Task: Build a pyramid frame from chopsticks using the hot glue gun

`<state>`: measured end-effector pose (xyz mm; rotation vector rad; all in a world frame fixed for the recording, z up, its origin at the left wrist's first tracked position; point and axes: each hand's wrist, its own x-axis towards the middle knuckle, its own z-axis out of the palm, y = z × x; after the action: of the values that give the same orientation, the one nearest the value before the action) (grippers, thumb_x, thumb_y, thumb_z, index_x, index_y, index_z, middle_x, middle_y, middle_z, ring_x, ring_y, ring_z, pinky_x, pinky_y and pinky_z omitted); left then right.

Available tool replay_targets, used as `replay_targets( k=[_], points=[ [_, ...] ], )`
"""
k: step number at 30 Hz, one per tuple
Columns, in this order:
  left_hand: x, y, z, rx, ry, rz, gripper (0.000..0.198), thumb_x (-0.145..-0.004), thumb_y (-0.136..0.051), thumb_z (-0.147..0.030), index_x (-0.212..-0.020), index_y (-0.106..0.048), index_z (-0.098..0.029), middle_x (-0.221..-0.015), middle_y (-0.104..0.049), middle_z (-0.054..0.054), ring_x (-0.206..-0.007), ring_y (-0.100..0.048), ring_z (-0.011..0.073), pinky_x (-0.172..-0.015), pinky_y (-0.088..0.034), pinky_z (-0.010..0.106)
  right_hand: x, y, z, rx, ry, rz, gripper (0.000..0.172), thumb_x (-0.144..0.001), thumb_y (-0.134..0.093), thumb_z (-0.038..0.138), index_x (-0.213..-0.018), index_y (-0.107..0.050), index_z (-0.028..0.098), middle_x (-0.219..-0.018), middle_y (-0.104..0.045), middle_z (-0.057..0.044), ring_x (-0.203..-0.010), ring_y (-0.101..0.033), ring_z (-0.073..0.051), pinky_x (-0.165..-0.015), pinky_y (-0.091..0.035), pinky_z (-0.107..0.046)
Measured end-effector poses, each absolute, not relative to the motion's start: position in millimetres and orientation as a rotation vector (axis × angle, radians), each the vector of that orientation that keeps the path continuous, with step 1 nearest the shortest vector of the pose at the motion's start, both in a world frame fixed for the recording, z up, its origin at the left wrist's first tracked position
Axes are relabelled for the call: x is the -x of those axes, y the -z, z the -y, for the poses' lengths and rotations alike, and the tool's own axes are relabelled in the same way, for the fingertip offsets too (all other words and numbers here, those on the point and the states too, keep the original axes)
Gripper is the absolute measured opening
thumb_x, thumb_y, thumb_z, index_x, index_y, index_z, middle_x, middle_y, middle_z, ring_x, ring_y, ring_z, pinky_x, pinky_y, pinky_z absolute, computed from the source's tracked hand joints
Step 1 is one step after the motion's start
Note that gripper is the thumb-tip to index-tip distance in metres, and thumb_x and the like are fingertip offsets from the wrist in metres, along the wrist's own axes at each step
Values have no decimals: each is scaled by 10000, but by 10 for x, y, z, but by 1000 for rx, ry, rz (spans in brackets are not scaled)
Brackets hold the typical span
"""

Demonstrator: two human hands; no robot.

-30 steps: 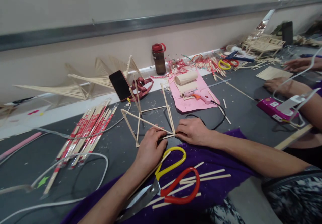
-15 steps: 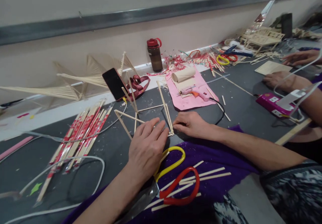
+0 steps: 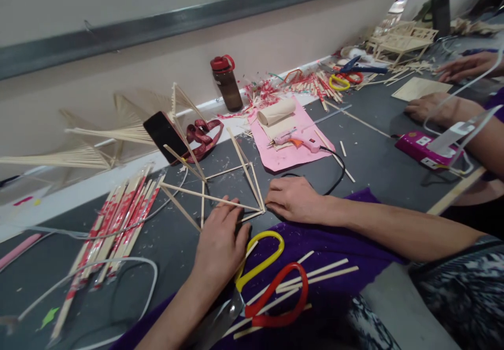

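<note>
A frame of thin wooden sticks point(image 3: 214, 182) stands on the grey table in front of me. My left hand point(image 3: 219, 242) rests at its near edge with the fingers curled onto the lowest stick. My right hand point(image 3: 292, 199) lies just right of the frame's near right corner, fingers bent and pinched toward that joint. Whether the right fingertips touch the sticks is not clear. Large scissors with yellow and red handles point(image 3: 263, 282) lie on purple cloth point(image 3: 334, 245) under my left wrist, beside a few loose sticks point(image 3: 315, 276).
Wrapped chopsticks point(image 3: 118, 224) lie at the left with white cables point(image 3: 118, 266). A pink mat point(image 3: 299, 150) holds a glue gun point(image 3: 297, 140) and a paper roll. A phone point(image 3: 163, 132), a brown bottle point(image 3: 226, 82) and stick models stand by the wall. Another person's arms point(image 3: 452, 114) are at the right.
My left hand opened flat over the frame half a second ago and has since curled back onto its near stick. The camera has swung right, shifting everything leftward. The right hand has barely moved.
</note>
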<state>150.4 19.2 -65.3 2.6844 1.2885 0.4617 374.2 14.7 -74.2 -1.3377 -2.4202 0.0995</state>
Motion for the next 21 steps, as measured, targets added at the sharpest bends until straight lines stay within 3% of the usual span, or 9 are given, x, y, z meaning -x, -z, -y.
replay_targets(
  k=[4,11,16,21],
  points=[
    [-1487,640,-250,-2242,-536,-1378,347,-834,-507,-326,-1122,-559,-140,-1199,-579,125,-1075,-559,244,-915,-459,408,-3748,736,-146,1337,-93,2427,251,-901,-457,310,-828,-664,187,-827,-608,-29,-714,-529,-123,-606,-290,-262],
    [-1523,525,-332,-1720,-624,-1406,460,-768,-584,-406,-1137,-546,-133,-1008,-621,92,-851,-601,189,-674,-497,290,-3736,685,-232,1313,-334,2259,194,-868,-515,268,-907,-687,186,-846,-633,-24,-747,-555,-111,-619,-319,-223],
    [-1588,439,-321,-1438,-528,-1340,508,-742,-616,-411,-1143,-526,-112,-715,-627,25,-541,-538,126,-418,-400,205,-3689,661,-306,1311,-529,2145,161,-798,-599,260,-891,-689,164,-824,-649,-19,-712,-552,-104,-617,-337,-206],
    [-1602,424,-282,-1428,-397,-1360,476,-776,-563,-401,-1160,-504,-124,-526,-593,-27,-318,-391,85,-336,-314,194,-3685,693,-389,1303,-586,2179,150,-800,-580,223,-867,-693,151,-818,-664,-29,-745,-564,-120,-642,-347,-212]
  ],
)
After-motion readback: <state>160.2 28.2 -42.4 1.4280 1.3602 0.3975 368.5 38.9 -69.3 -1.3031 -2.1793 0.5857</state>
